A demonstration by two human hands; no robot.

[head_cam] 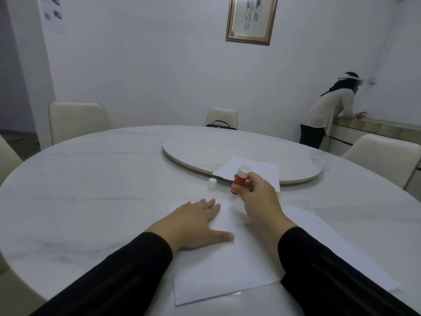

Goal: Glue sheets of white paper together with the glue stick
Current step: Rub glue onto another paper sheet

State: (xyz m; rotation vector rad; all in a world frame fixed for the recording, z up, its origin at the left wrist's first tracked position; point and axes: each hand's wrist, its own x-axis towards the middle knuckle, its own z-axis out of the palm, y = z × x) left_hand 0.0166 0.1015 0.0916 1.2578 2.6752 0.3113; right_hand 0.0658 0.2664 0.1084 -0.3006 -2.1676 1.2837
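Observation:
A white sheet of paper (227, 265) lies on the marble table in front of me, over another sheet (337, 242) that sticks out to the right. My left hand (196, 224) rests flat on the sheet's upper left part, fingers straight. My right hand (257, 199) grips a red glue stick (239, 180) with a white end pointing up, held over the far edge of the sheet. The stick's white cap (212, 184) stands on the table to its left. A third sheet (252, 169) lies partly on the turntable.
A round white turntable (205, 149) sits in the middle of the table. Cream chairs (77, 119) stand around it, one holding a black bag (221, 124). A person (328, 115) leans on a counter at the far right.

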